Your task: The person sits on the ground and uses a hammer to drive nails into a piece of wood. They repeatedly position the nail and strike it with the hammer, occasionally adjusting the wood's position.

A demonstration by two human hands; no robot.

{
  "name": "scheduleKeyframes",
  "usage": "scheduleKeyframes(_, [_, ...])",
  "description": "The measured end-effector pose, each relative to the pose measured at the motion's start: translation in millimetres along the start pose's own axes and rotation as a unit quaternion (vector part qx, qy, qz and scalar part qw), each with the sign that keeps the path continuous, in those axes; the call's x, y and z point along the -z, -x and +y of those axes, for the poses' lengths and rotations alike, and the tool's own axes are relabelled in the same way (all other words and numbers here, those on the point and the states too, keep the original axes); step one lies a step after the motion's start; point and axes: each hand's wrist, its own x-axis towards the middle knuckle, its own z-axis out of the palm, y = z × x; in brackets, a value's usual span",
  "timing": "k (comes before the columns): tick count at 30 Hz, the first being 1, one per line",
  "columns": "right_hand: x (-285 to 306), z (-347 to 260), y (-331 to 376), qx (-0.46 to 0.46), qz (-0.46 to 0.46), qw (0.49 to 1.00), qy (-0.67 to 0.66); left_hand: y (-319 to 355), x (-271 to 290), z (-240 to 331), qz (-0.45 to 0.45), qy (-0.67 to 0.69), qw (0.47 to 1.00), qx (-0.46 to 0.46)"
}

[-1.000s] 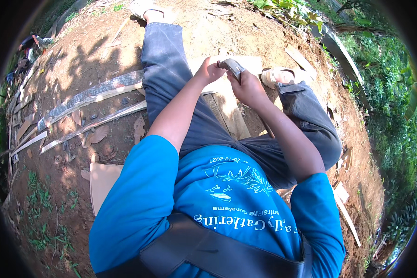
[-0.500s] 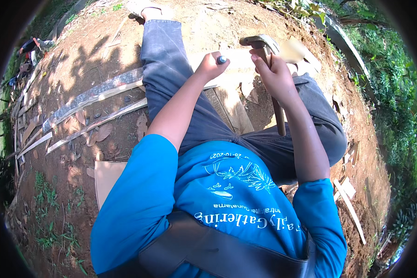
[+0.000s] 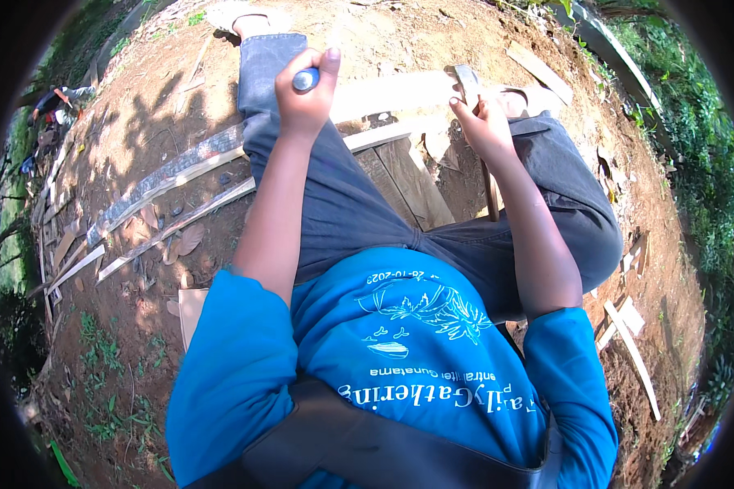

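My left hand (image 3: 303,106) is closed around a thick rod-like thing, of which only the round blue-and-white end (image 3: 306,79) shows; the rest is hidden by the hand. It is held over my outstretched left leg, with the thumb up along its side. In my right hand (image 3: 489,134) is a hammer (image 3: 467,84), gripped high on its wooden handle just below the metal head. The handle's lower end points down toward my bent right leg. Between the hands lies a pale, brightly sunlit board (image 3: 395,91), running across from leg to leg.
Two weathered planks (image 3: 404,183) lie between my legs. Long bark-edged strips (image 3: 171,174) stretch off to the left over bare soil. Wood offcuts (image 3: 632,359) lie at the right, and a piece of brown board (image 3: 192,310) is beside my left arm. Green plants (image 3: 693,155) border the right side.
My left hand has moved left and slightly up, away from the middle of the board, still holding the blue-ended thing. The hammer has turned in my right hand, so its head shows narrower.
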Motion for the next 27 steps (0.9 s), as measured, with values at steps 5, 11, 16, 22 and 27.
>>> scheduleKeyframes(5, [-43, 115, -34, -0.037, -0.061, 0.977, 0.202, -33, 96, 31, 0.045, -0.356, 0.933, 0.017])
scheduleKeyframes(11, [-70, 160, -37, -0.064, -0.192, 0.909, 0.363, 27, 225, -98, -0.068, -0.561, 0.791, 0.234])
scheduleKeyframes(16, [-78, 174, -35, -0.048, -0.274, 0.909, 0.309, 105, 265, -177, -0.153, -0.535, 0.753, 0.351])
scheduleKeyframes(22, [-58, 134, -87, -0.034, -0.034, 0.981, 0.188, 86, 242, -157, -0.21, -0.601, 0.644, 0.423])
scheduleKeyframes(27, [-47, 163, -181, -0.066, 0.052, 0.959, 0.27, 56, 218, -160, -0.265, -0.639, 0.641, 0.333])
